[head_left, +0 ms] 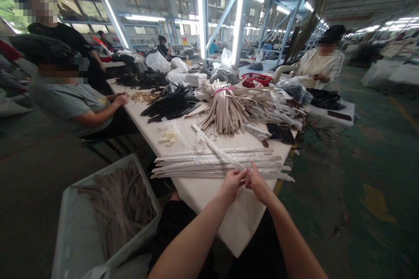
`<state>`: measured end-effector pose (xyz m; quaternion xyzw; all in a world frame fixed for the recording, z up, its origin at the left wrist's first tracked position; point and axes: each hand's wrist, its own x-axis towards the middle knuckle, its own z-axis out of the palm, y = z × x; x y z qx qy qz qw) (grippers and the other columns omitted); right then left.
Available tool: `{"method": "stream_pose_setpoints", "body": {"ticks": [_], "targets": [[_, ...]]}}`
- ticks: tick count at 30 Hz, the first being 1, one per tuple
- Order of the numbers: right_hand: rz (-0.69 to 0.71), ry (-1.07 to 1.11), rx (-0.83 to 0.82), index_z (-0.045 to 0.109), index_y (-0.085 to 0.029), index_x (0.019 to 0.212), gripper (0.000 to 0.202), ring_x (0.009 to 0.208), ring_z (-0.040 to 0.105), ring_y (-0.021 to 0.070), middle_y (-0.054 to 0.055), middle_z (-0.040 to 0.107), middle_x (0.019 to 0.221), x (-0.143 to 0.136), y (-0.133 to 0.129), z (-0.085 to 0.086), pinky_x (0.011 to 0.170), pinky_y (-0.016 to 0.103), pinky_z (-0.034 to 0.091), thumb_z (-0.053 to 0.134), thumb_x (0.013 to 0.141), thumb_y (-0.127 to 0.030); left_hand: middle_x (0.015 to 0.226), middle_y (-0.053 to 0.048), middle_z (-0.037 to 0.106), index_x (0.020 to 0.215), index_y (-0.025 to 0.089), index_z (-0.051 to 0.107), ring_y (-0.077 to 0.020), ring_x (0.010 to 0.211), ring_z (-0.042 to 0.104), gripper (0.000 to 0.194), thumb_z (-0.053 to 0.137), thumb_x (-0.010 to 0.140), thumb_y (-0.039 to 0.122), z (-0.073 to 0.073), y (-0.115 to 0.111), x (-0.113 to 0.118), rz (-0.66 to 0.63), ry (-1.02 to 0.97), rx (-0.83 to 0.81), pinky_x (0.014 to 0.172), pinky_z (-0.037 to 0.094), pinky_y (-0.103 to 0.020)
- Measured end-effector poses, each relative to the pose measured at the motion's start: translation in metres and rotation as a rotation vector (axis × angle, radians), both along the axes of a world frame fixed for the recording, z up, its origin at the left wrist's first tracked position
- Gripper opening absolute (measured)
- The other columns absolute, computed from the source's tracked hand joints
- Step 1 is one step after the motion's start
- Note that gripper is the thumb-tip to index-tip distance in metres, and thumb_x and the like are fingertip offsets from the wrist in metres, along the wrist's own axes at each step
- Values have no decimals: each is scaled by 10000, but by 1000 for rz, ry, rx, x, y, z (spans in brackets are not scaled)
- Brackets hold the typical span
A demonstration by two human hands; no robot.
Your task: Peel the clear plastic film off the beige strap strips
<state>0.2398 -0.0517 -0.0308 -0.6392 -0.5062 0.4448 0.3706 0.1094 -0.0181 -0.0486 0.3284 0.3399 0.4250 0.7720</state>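
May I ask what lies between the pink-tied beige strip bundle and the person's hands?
Pale, flat strips lie there, crossed by one held strip, in the head view.

Long whitish strip (216,147) (narrow, flat), held at near end, slants over row of similar pale strips (181,165).

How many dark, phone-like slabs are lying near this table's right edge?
2: the left slab and, beside it, the right slab, both to the right of the tied beige strips. Others may be hidden.

Held strip (216,148) — shiny, plastic-like film; bundled strips (221,111) smooth, matt; bench (225,216) matt; crate (78,222) — smooth plastic.
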Motion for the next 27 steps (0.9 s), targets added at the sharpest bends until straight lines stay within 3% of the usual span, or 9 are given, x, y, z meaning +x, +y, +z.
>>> {"method": "stream_pose_setpoints", "body": {"ticks": [5,9,13,16,18,20,23,27], "targets": [[88,-144,32,444,-168,1409,643,646,616,217,-6,636,680,20,-7,3,671,342,462,390,918,-579,949,-157,729,945,93,768,-220,839,670,504,868,621,466,1,6,-9,148,25,-33,834,498,-353],[54,-239,81,476,-151,1381,602,676,630,237,-15,586,592,20,-8,6,701,355,449,304,961,-546,996,-180,726,911,84,773,-228,863,670,504,866,620,485,-6,3,-1,94,16,-45,822,504,-354],[73,-254,121,402,-125,1439,611,671,628,234,-6,608,610,13,-4,6,690,342,445,320,970,-508,955,-162,730,876,82,759,-220,852,673,445,855,649,452,-10,-3,8,51,25,-37,842,507,-361],[92,-309,152,563,-158,1261,485,631,605,216,5,620,621,17,-1,6,646,318,424,366,956,-479,955,-150,726,871,93,718,-211,828,678,336,830,684,349,-4,5,3,41,14,-101,827,520,-353],[123,-393,160,651,-189,936,380,613,587,204,21,621,622,26,-2,7,633,311,403,390,945,-465,1039,-153,716,926,122,672,-226,882,690,276,765,735,298,8,22,-7,77,-107,-165,818,531,-353],[160,-452,166,583,-207,705,393,612,579,196,32,619,623,42,-6,9,640,310,397,392,942,-457,1127,-159,695,960,148,618,-245,977,688,218,678,796,278,26,46,-22,132,-273,-189,837,539,-365],[173,-474,171,542,-220,668,398,650,593,205,37,630,649,75,-15,17,665,310,416,388,939,-468,1131,-153,691,973,159,572,-242,1019,684,147,596,863,253,61,92,-51,278,-369,-105,892,534,-388],[122,-524,117,589,-234,716,382,658,599,232,54,652,673,122,-26,31,651,324,434,403,909,-506,1082,-118,705,1031,168,561,-223,980,695,123,506,924,190,106,140,-98,465,-307,47,903,522,-398]]}}
